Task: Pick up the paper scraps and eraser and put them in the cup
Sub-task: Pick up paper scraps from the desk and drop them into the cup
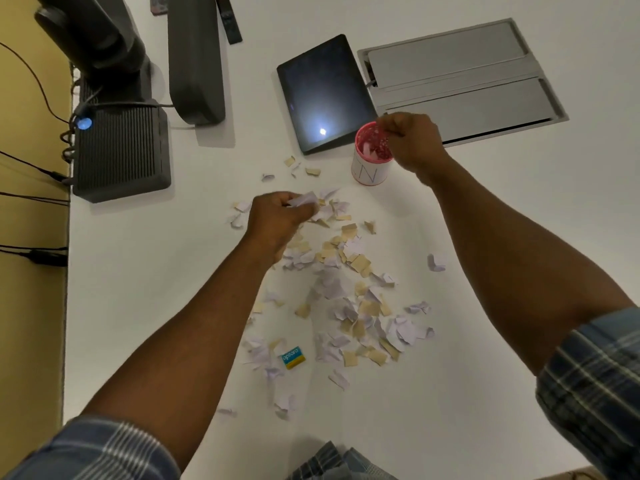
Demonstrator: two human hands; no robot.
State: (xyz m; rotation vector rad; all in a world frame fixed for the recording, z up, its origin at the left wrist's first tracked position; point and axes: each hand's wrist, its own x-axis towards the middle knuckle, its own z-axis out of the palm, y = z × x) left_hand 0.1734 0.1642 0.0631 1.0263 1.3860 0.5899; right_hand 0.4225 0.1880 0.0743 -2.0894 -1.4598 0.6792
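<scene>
Torn white and tan paper scraps [346, 292] lie scattered over the middle of the white table. A small blue and yellow eraser [293, 357] rests among them near the front. The cup [369, 168], white with a pink inside, stands behind the pile and holds some scraps. My left hand [277, 221] is at the far edge of the pile, pinching a white scrap [304, 199]. My right hand [414, 142] hovers over the cup's right rim with its fingertips pinched together; whether a scrap is between them I cannot tell.
A dark tablet [323, 95] lies just behind the cup. A grey metal floor-box lid [460, 77] is set into the table at the back right. Dark grey devices [121, 154] with cables [34, 199] stand at the back left, near the table's left edge.
</scene>
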